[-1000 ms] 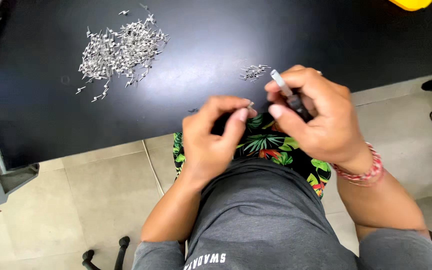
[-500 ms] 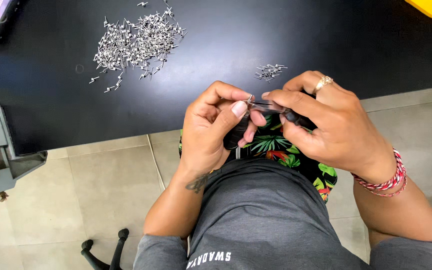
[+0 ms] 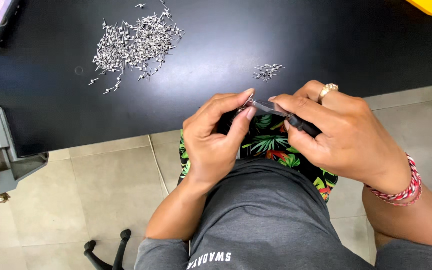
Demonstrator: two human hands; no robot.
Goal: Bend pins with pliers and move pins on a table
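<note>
While pinching a tiny metal pin [image 3: 246,103] at the worktop [image 3: 226,45] edge, left hand [image 3: 216,140] grip shut on it; right hand [image 3: 336,135] grip closed around tweezers [image 3: 276,110], tips at pin. Since 0.5 s ago: hands lifted slightly, closer together. Big pin pile [image 3: 136,42] and small pile [image 3: 267,71] unchanged.

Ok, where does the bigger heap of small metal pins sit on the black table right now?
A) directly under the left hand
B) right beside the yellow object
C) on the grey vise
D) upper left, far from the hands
D: the large heap of metal pins lies at the upper left of the black table, well away from both hands; only a small cluster of pins lies near the right hand.
</note>
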